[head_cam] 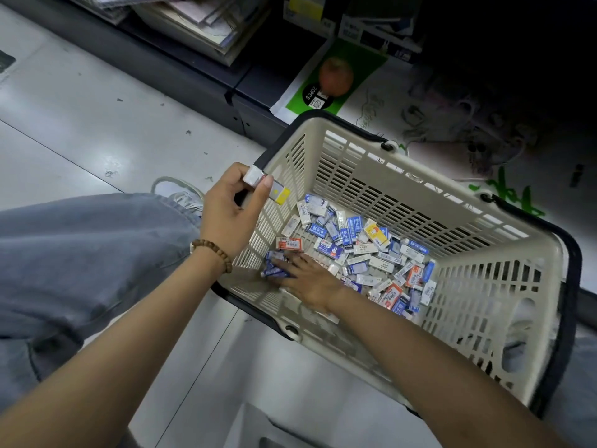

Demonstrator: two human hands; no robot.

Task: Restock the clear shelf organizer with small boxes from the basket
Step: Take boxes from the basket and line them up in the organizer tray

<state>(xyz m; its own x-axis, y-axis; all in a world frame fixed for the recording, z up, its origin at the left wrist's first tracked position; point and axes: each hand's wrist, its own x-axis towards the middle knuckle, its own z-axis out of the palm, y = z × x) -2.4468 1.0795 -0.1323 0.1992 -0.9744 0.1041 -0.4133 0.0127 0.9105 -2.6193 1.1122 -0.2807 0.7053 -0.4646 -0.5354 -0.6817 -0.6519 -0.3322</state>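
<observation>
Head view looks down on a cream basket [355, 176] with a dark rim, sitting right of centre on the pale floor [80, 108]. A loose pile of small boxes [371, 253], mostly blue and white with some orange and yellow ones, covers the basket's bottom.

At the basket's upper left corner, the left hand [232, 215] is raised above the rim. Its thumb and fingertips pinch a white and yellow box [266, 185]. A wooden bead bracelet [213, 250] circles that wrist.

The right hand [307, 279] reaches down inside the basket, palm down. Its fingers lie over a small bunch of blue boxes [274, 270] by the left wall, just below a red and white box [289, 244]. Blur makes it impossible to tell whether they grip the bunch.

A leg in blue jeans [80, 253] and a white shoe [181, 192] fill the left of the frame. A green package [332, 79] lies above the basket, and stacked papers [200, 24] sit at the top.
</observation>
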